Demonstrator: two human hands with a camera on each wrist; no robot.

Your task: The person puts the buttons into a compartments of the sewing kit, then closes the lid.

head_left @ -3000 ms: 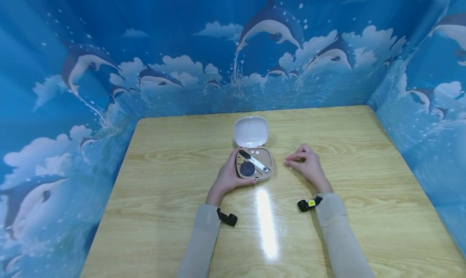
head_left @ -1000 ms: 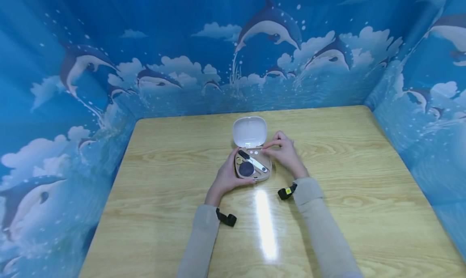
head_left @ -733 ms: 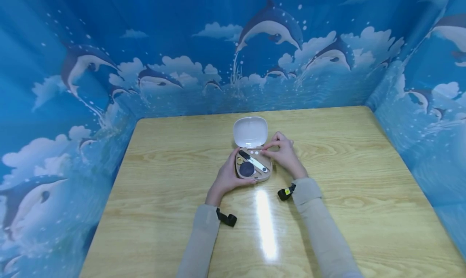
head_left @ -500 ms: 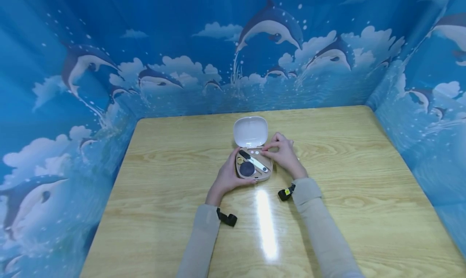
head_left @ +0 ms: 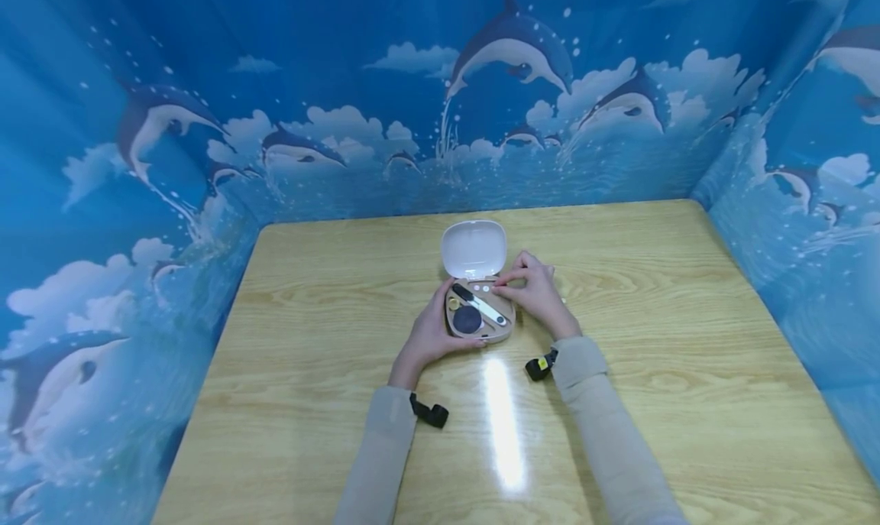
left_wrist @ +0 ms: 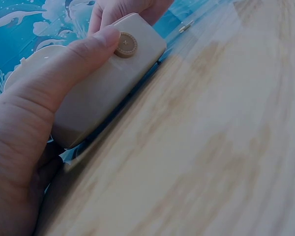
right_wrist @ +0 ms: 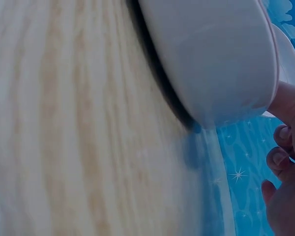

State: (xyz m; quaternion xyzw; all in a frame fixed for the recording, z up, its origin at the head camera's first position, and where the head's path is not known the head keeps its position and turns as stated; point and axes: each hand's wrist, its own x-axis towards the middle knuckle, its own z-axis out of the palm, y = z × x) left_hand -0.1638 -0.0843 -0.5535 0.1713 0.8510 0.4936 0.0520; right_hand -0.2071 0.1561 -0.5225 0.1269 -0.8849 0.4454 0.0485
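A small beige case (head_left: 479, 328) lies open on the wooden table (head_left: 330, 296), its white lid (head_left: 473, 248) tipped back. Inside are a dark round pad (head_left: 467, 319), a black-and-white tool (head_left: 479, 305) and a small gold piece (head_left: 453, 303). My left hand (head_left: 431, 332) grips the case's left side, thumb along the front wall by the snap button (left_wrist: 125, 44). My right hand (head_left: 532, 286) has curled fingers, and its thumb and forefinger pinch at the case's far right corner (right_wrist: 265, 93). Whether anything small sits between them is hidden.
Blue dolphin-print walls (head_left: 440, 89) close in the table on the left, back and right. A tiny pale piece (left_wrist: 187, 25) lies on the wood just beyond the case. Bare wood stretches on both sides and in front of the arms.
Three seconds ago my right hand rested on the table right of the case; it has since moved left to the case's far right corner. Over the last second, nothing visibly shifts.
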